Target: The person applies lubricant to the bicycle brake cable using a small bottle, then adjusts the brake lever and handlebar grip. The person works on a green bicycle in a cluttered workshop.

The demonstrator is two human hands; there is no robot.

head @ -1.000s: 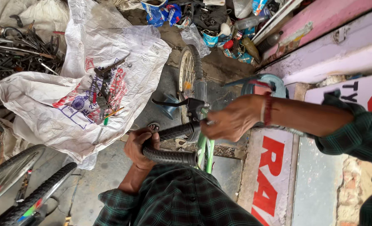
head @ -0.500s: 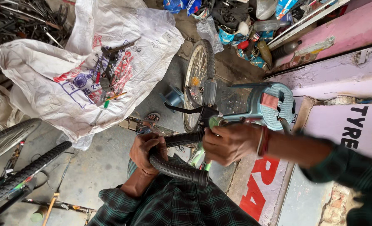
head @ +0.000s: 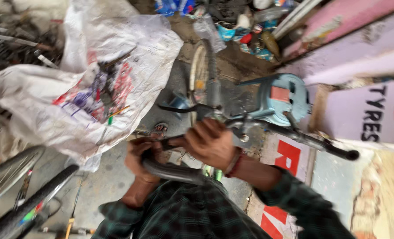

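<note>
Rubber tyre, likely stiff yet bendable, light, best gripped along its curve; left hand and right hand both clamped on it, beside bicycle handlebar.

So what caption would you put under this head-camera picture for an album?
Both hands, left hand and right hand, grip a small bicycle's handlebar beside a big white sack.

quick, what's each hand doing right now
Left hand: closed around the curved black rubber bicycle tyre.
Right hand: closed over the bicycle's handlebar area; exact grip cannot be told.
</note>
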